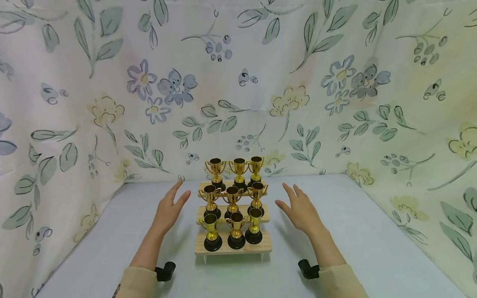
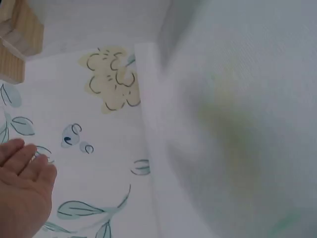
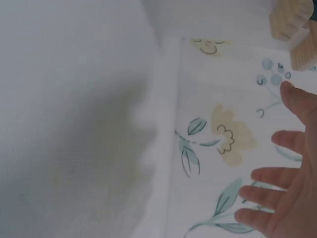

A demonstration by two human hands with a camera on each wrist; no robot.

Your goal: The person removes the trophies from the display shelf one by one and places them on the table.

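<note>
A three-tier wooden stand (image 1: 232,247) stands mid-table, with several small gold trophy cups on black bases, three to a tier. One front cup (image 1: 210,227) is at the left and another (image 1: 254,223) at the right. My left hand (image 1: 169,209) hovers left of the stand, fingers extended, touching nothing. On the other side my right hand (image 1: 301,209) is held in the air, fingers spread and apart from the stand. In the left wrist view the hand (image 2: 25,186) shows relaxed fingers. The right wrist view shows the stand's wooden ends (image 3: 292,20) above the thumb.
A white table (image 1: 123,231) lies under the stand. Flower-printed cloth (image 1: 238,95) hangs behind and runs along both sides. Each wrist carries a black strap mount, the left one (image 1: 166,271) and the right one (image 1: 308,269).
</note>
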